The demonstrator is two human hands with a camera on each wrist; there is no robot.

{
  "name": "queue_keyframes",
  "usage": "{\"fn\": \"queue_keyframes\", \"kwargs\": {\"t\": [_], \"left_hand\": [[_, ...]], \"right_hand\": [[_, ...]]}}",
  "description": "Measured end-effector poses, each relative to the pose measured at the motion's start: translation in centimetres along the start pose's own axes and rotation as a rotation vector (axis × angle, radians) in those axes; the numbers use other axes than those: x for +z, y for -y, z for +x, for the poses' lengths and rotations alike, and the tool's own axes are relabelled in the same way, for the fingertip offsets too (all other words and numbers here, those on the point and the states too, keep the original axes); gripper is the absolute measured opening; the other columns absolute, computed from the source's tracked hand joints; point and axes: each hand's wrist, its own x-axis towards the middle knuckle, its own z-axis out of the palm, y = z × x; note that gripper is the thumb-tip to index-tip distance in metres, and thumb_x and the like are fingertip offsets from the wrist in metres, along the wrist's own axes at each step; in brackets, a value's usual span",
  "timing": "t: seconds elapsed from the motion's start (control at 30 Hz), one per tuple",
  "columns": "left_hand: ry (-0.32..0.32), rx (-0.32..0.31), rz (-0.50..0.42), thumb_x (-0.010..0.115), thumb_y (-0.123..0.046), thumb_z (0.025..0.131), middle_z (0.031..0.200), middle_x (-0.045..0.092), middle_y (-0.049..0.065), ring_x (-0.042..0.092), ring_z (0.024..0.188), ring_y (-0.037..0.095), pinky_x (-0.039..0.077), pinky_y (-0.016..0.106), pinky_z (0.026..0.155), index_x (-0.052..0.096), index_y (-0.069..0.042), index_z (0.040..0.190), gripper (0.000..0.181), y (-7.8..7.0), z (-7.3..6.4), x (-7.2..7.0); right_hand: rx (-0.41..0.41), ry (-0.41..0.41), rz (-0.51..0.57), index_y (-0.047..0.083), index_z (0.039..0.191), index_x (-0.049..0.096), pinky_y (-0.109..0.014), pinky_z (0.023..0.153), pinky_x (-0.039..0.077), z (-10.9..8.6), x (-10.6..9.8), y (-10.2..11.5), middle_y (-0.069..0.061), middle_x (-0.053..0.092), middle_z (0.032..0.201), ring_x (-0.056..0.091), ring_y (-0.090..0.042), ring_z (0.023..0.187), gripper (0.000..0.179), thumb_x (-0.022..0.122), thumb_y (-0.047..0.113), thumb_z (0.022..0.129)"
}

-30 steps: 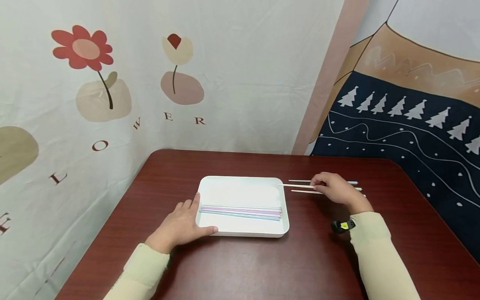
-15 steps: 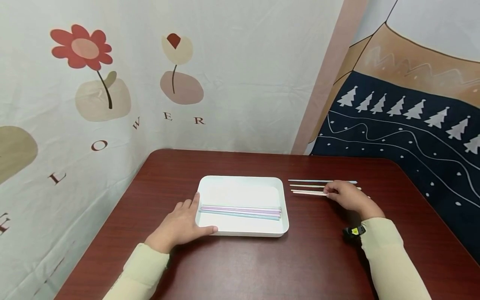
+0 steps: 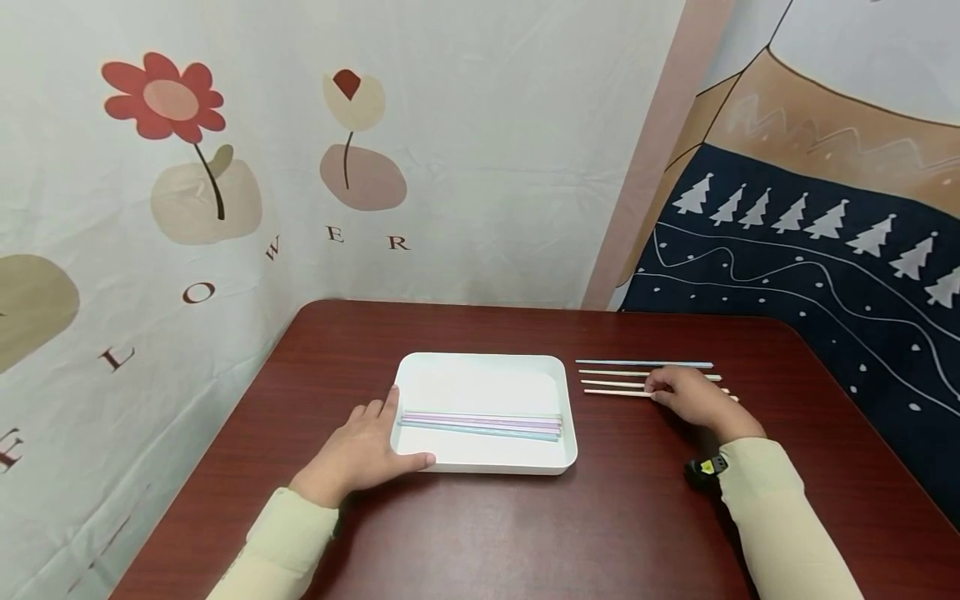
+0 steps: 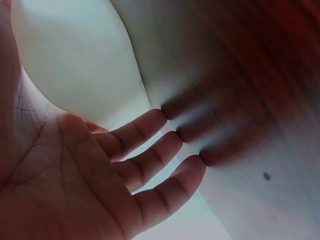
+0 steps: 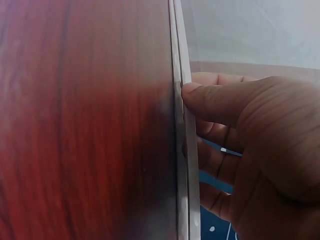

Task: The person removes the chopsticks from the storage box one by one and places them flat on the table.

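Note:
My right hand pinches the nearest of several pale chopsticks, low over the table right of the tray. In the right wrist view, the thumb lies against this whitish chopstick, with fingers behind it. A blue chopstick lies farthest back in the row, roughly parallel to the cream ones. Two of the row's right ends are partly hidden by the hand. My left hand rests spread against the left side and front corner of the white tray. Pink, purple and blue chopsticks lie side by side in the tray.
The dark red wooden table has rounded far corners. Behind it hangs a pale curtain with flower prints, and a navy cloth with white trees hangs on the right.
My right hand has moved right and nearer with its chopstick, which earlier reached over the tray's right rim. It now lies in front of the row, slightly apart. The left hand stays put.

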Motion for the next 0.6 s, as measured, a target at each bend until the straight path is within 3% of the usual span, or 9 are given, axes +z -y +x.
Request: {"fn": "queue_keyframes", "kwargs": {"t": [0.3, 0.6], "left_hand": [[0.005, -0.008, 0.005, 0.058, -0.084, 0.073, 0.142, 0.044, 0.028, 0.039, 0.13, 0.051, 0.039, 0.055, 0.102, 0.018, 0.007, 0.155, 0.129, 0.0, -0.01, 0.04], [0.004, -0.014, 0.004, 0.059, -0.083, 0.073, 0.142, 0.044, 0.028, 0.039, 0.131, 0.05, 0.039, 0.055, 0.102, 0.018, 0.007, 0.155, 0.128, -0.09, 0.01, -0.04]], "right_hand": [[-0.012, 0.006, -0.002, 0.015, 0.086, 0.066, -0.041, 0.072, 0.045, 0.07, 0.22, 0.16, 0.005, 0.061, 0.083, 0.052, -0.015, 0.076, 0.018, 0.065, -0.002, 0.092], [0.026, 0.015, -0.001, 0.015, 0.086, 0.065, -0.039, 0.069, 0.043, 0.1, 0.41, 0.27, 0.004, 0.059, 0.081, 0.05, -0.015, 0.073, 0.017, 0.065, -0.001, 0.092]]}}
